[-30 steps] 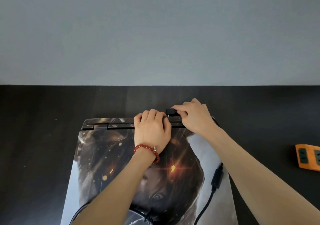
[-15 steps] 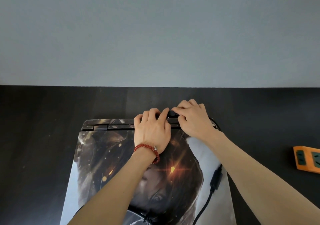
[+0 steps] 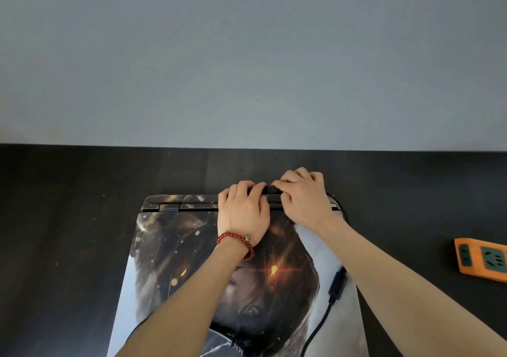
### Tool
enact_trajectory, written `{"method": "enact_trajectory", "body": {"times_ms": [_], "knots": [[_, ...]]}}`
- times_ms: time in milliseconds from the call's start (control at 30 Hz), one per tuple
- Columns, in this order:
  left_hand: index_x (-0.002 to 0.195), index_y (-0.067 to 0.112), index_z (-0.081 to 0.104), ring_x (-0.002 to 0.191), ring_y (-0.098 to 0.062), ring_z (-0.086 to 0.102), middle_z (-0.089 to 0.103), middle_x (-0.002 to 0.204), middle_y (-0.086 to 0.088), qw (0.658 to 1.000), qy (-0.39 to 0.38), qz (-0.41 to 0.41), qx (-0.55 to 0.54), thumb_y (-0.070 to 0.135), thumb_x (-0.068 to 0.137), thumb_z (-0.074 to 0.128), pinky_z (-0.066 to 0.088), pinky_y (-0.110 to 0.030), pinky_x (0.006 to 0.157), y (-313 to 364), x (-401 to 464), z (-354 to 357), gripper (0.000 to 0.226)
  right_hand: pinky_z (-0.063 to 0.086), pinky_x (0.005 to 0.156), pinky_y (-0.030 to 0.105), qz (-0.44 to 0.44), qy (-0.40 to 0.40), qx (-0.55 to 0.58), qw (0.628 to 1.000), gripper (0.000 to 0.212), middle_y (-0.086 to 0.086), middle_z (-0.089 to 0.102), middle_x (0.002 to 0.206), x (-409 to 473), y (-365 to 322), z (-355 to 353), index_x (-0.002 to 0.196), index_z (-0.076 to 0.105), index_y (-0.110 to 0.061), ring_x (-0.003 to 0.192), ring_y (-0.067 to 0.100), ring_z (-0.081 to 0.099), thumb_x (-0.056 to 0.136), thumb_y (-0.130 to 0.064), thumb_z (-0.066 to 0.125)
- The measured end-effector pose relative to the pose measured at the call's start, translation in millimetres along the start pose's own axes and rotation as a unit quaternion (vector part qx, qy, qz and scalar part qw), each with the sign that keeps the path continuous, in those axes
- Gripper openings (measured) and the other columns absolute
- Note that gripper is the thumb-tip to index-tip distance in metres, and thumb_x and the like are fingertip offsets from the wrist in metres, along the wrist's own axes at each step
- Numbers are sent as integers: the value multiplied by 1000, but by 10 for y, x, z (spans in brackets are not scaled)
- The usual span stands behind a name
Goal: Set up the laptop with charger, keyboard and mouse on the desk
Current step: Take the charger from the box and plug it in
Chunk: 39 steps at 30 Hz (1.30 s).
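Observation:
A closed laptop [image 3: 175, 252] with a picture skin on its lid lies flat on the black desk [image 3: 68, 219], its hinge edge away from me. My left hand [image 3: 242, 211], with a red bead bracelet, rests on the lid with fingers curled over the back edge. My right hand [image 3: 301, 197] pinches the black charger plug [image 3: 271, 190] at the laptop's back edge, next to the left fingers. The black charger cable [image 3: 336, 288] with its thick ferrite lump runs down across the lid's right side.
An orange power strip [image 3: 482, 259] with dark sockets lies on the desk at the right edge of view. A grey wall stands right behind the desk. Bare desk extends left of the laptop and between laptop and strip.
My right hand has brought the charger plug down against the laptop's back edge, and my left fingers have closed in beside it. The laptop has not moved.

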State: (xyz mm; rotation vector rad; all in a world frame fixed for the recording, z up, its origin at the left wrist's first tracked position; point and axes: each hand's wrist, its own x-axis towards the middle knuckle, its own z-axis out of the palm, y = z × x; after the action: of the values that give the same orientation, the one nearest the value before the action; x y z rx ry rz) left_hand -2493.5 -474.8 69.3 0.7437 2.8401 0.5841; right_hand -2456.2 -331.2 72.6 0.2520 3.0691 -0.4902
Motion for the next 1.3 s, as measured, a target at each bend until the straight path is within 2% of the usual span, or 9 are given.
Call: {"method": "enact_trajectory", "body": {"times_ms": [167,267,367,467,600,700,933,1133,1300], "knots": [[122,12,54,122,-22,42,49,127,-9,980,-39,-30,-194,8,89,45,29,-25,104,-21,-58,-373,35,11,112,54,39,-43,-24,998,46,-2,46,137,-206,-114,-191,136,43,-21,135,17,29,90,-13,41],[111,12,61,105,-16,52,54,118,-8,971,-18,-66,-230,8,89,46,32,-10,89,-181,-336,-715,27,34,106,48,43,29,82,995,36,6,57,126,-533,-398,-408,125,54,-12,123,25,47,91,-13,43],[109,15,63,107,-23,55,59,115,-8,978,-24,-81,-190,14,88,51,41,-28,96,-420,-810,-899,24,50,84,42,-21,-75,162,984,23,2,67,98,-1039,-816,-463,99,65,-18,92,20,59,90,-29,48],[118,22,56,117,-26,46,54,123,-4,987,-77,-109,-85,27,86,55,36,-43,102,-663,-1364,-935,32,45,90,41,-63,-201,53,976,40,2,63,107,-1502,-1225,-288,108,55,-19,100,20,55,84,-51,49],[130,25,41,122,-29,37,44,130,-6,974,-122,-187,31,35,85,52,31,-47,102,-901,-1856,-939,47,41,91,43,-67,-209,-95,971,37,11,57,120,-1795,-1504,-88,119,44,-8,111,29,51,87,-25,54],[116,20,56,107,-31,51,53,115,-9,973,-87,-211,-31,23,88,48,39,-43,93,-999,-1984,-1051,29,41,89,41,-42,-151,-100,983,30,12,60,115,-1807,-1552,-197,115,48,-6,106,29,54,86,-10,52],[102,9,61,94,-28,57,54,107,-9,980,7,-57,-190,17,91,50,40,-26,82,-457,-1863,-1390,17,43,87,41,26,19,-112,993,22,8,66,103,-1848,-1278,-930,108,52,-12,101,28,55,87,-18,49],[101,13,61,90,-24,58,61,103,-8,966,33,109,-233,18,91,48,40,-25,78,756,-1529,-1566,17,43,59,28,165,-6,48,985,14,-4,60,80,-2412,-592,-1645,101,61,-18,73,14,56,89,-19,54],[104,15,61,94,-24,59,61,107,-7,958,0,172,-229,18,91,49,42,-26,80,1599,-1386,-1371,18,49,70,28,257,-6,193,947,6,-3,67,82,-2855,26,-1979,82,63,-21,78,13,63,86,-19,60]]}}
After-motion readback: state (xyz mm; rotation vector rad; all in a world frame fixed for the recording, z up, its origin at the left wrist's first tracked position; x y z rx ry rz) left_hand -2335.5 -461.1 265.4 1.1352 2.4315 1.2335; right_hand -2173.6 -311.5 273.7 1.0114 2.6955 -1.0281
